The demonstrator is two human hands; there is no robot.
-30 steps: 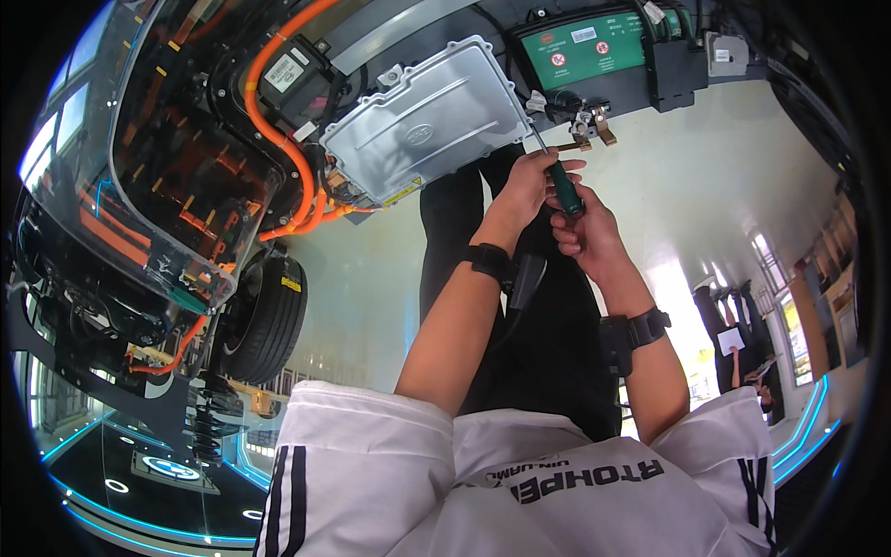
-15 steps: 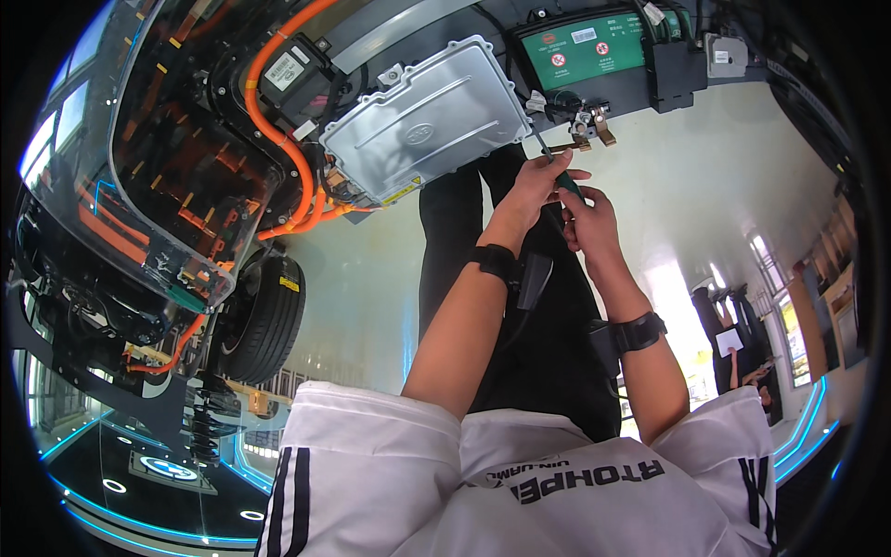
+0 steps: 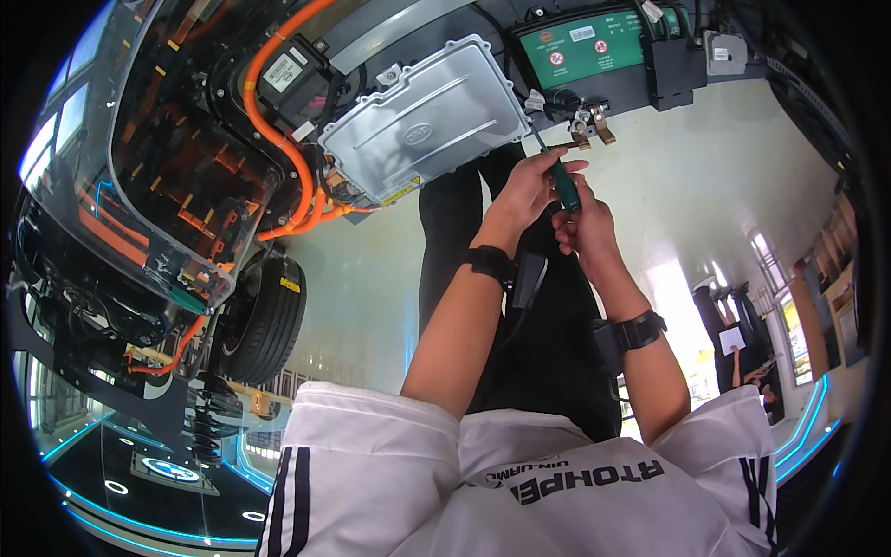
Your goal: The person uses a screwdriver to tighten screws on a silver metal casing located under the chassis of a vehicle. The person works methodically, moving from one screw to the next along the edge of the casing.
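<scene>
While fingers of left hand [image 3: 524, 192] and right hand [image 3: 590, 228] pinch screwdriver [image 3: 562, 182], handle [image 3: 566, 191] shows dark green, shaft [image 3: 539, 140] slim.

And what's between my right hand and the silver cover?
In the head view, your left hand and the green screwdriver lie between your right hand and the silver cover; the screwdriver points up toward the cover's right-hand corner.
</scene>
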